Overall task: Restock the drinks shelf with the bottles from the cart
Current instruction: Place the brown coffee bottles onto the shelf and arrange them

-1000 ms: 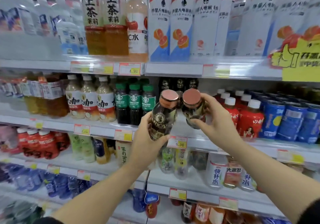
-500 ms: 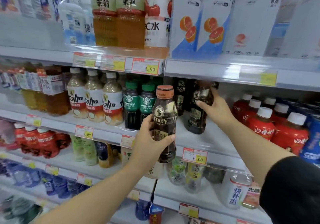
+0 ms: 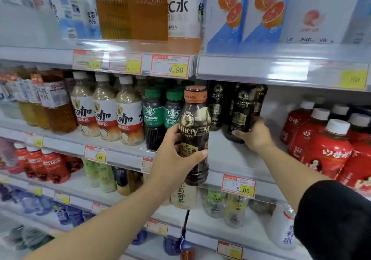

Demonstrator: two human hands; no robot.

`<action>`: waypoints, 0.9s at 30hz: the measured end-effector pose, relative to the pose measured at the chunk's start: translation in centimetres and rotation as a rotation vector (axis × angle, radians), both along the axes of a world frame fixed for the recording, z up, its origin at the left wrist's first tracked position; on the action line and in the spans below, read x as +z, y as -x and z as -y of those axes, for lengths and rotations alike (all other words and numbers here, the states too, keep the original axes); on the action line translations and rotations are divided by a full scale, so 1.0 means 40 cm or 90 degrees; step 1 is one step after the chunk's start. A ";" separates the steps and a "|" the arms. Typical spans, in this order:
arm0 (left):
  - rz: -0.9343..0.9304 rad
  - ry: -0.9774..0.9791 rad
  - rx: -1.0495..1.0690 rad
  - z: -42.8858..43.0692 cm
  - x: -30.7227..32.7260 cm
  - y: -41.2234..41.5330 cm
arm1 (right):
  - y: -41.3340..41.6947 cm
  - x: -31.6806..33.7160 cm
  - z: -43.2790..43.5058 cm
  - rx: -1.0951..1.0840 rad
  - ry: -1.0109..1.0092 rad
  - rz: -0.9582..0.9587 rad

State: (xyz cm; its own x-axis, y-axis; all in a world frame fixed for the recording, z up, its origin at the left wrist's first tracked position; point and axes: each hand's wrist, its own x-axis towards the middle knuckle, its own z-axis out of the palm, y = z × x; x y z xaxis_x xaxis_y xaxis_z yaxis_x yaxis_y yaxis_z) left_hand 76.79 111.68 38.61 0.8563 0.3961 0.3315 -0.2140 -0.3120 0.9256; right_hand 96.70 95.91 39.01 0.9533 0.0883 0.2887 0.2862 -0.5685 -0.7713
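Observation:
My left hand [image 3: 176, 155] grips a dark coffee bottle with a copper cap [image 3: 195, 131], upright in front of the drinks shelf [image 3: 230, 159]. My right hand [image 3: 254, 134] reaches into the shelf and holds the base of a second dark coffee bottle [image 3: 242, 113], which stands on the shelf board beside other matching dark bottles [image 3: 215, 107] at the back. The cap of that second bottle is hidden under the shelf above.
Green-capped Americano bottles [image 3: 162, 115] stand left of the gap, milk-tea bottles [image 3: 104, 113] further left. Red bottles with white caps [image 3: 329, 145] crowd the right. The upper shelf edge [image 3: 281, 70] hangs low over the gap. A 6.00 price tag [image 3: 239, 185] marks the front rail.
My right hand has pushed its bottle deeper onto the shelf and slid down to its base. My left hand with its bottle has stayed in front, and the view has moved closer.

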 end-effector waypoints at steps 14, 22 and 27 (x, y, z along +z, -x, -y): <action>0.009 -0.027 -0.011 -0.007 0.010 -0.019 | -0.123 -0.041 -0.070 0.000 0.053 0.073; -0.001 -0.019 -0.027 0.005 0.013 -0.015 | -0.080 -0.012 -0.049 0.021 0.048 0.032; -0.016 0.031 -0.082 0.051 0.027 -0.008 | 0.148 0.062 0.042 0.205 -0.214 -0.071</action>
